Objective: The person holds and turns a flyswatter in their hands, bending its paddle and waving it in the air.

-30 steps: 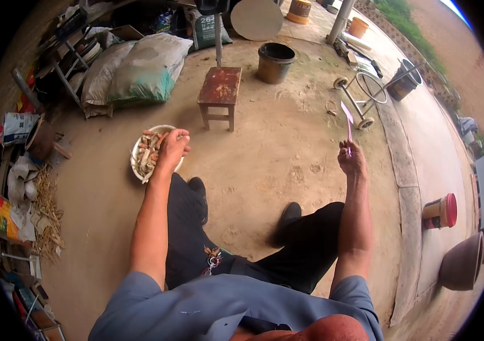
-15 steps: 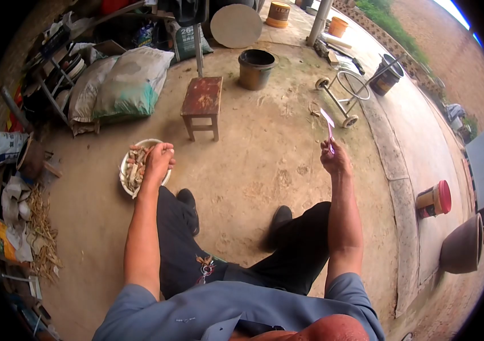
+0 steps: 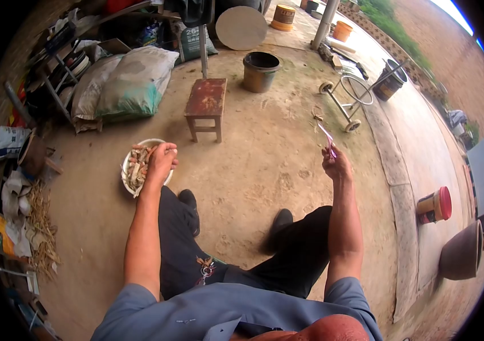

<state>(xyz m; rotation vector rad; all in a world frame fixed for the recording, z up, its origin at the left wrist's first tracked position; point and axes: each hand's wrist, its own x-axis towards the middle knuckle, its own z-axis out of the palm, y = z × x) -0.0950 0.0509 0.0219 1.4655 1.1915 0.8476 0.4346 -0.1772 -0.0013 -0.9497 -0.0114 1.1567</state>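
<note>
My left hand is closed, with curled fingers, above the right side of a white basin on the ground. What its fingers hold, if anything, is too small to make out. Pale and brownish elongated pieces, perhaps chopped roots, lie in the basin. Out to the right, my right hand grips the purple handle of a small knife. Its thin pale blade points forward and up to the left, over bare ground and touching nothing.
Ahead stands a worn red wooden stool, with a dark bucket beyond it. Full sacks lie at the left. A wheeled metal frame stands front right. A red-lidded bucket and a large brown pot are far right.
The knife blade has tilted further left and lower, showing more edge-on. My left hand stays closed over the basin. The whole view has shifted slightly.
</note>
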